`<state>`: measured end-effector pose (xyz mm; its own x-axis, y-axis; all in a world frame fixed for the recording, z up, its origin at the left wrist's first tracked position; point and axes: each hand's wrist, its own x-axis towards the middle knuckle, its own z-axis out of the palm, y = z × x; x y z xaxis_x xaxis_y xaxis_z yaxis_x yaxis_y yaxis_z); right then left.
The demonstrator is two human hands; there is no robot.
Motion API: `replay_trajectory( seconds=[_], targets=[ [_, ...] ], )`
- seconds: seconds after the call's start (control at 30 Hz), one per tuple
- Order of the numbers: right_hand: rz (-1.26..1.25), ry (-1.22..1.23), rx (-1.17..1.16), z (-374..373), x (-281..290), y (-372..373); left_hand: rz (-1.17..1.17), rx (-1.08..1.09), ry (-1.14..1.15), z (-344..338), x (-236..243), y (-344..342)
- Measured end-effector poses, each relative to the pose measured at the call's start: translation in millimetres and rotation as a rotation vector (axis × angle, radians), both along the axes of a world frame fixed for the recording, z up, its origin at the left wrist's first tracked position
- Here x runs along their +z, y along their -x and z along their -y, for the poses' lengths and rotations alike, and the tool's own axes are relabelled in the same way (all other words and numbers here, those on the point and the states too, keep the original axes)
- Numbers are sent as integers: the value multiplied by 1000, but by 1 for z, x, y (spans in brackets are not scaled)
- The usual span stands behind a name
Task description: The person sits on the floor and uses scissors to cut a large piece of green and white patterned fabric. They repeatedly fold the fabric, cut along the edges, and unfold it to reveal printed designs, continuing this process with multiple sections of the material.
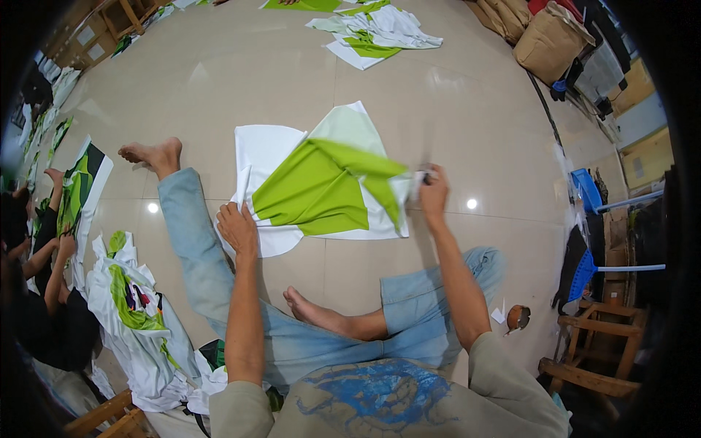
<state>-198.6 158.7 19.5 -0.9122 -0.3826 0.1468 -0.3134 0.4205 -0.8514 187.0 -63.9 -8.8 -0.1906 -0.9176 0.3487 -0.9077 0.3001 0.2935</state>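
Note:
A green and white fabric piece [314, 186] lies on the floor between my legs, its white left edge rumpled into folds. My left hand [239, 228] rests on that left edge with its fingers stretched over the cloth. At the opposite side my right hand [434, 193] is closed around a small dark thing, smeared by motion and too unclear to name. Close beside that hand, the fabric's right corner is lifted and blurred; whether the fingers also grip the cloth is hidden.
More green and white cloth [376, 33] lies farther ahead. A pile of white garments [135, 328] is at my left, near another person's arms [55, 259]. To the right are a brown tape roll [518, 317], a blue dustpan [586, 191] and a wooden stool [595, 350].

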Motion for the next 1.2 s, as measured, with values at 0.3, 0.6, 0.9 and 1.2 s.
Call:
replay_trajectory(
  seconds=[0.3,0.6,0.9,1.2],
  targets=[
    [191,51,-414,-148,-10,49,-79,212,-106,-13,-11,-15],
    [-90,-562,-155,-122,4,13,7,205,-481,-30,16,-28],
    [727,515,-63,-177,83,18,-826,130,-703,-62,59,-68],
    [973,719,123,-125,137,84,-1372,-82,-1135,52,126,-26]
  ],
)
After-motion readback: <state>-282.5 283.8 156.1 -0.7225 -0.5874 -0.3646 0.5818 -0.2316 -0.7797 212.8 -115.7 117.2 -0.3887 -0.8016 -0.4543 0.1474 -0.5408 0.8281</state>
